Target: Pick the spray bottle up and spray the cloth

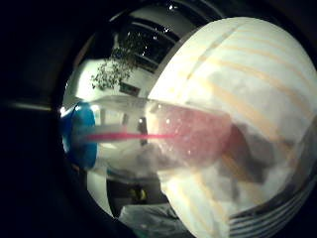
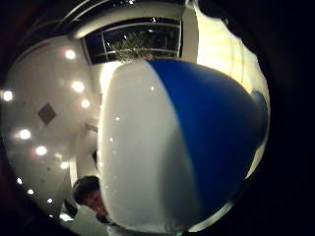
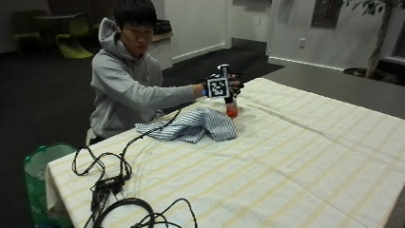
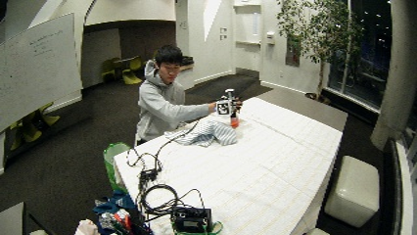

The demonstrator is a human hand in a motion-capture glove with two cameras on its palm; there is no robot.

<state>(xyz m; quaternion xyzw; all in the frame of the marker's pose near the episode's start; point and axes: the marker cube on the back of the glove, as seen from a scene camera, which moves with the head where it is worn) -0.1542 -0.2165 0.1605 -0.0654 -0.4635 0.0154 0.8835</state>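
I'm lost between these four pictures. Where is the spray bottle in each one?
Little finger side palm view: spray bottle close up, pink liquid inside, over the striped tablecloth.
Thumb side palm view: its blue-and-white head fills the picture.
Outside view: in the gloved right hand.
Wide outside view: same.
Shared landmark: the tablecloth.

A black-gloved right hand (image 3: 233, 85) holds a clear spray bottle (image 3: 230, 107) of red liquid with what looks like a blue-and-white head, beside a blue-and-white striped cloth (image 3: 190, 125) on a cream tablecloth (image 3: 303, 156) with yellow stripes
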